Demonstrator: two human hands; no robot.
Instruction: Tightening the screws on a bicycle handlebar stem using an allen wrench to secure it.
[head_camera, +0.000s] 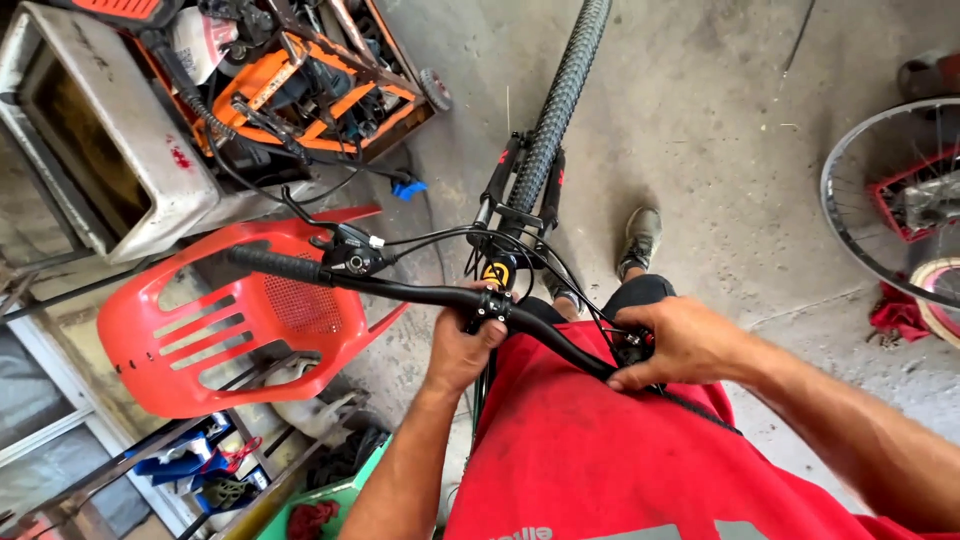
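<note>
A bicycle stands in front of me, its black handlebar (400, 290) running from upper left to lower right and its knobby front tyre (560, 95) pointing away. My left hand (462, 345) is wrapped around the stem clamp at the bar's middle. My right hand (675, 342) covers the right end of the bar, over the brake and shifter cluster. The left rubber grip (272, 264) and its shifter (352, 258) are untouched. Black cables loop ahead of the stem. My red shirt (600, 450) fills the bottom of the view.
A red plastic chair (215, 330) lies tipped at left. Behind it are a white box-like casing (110, 130) and an orange machine frame (310, 90). A loose spoked wheel (890, 200) stands at right. My shoe (640, 240) rests on the concrete floor.
</note>
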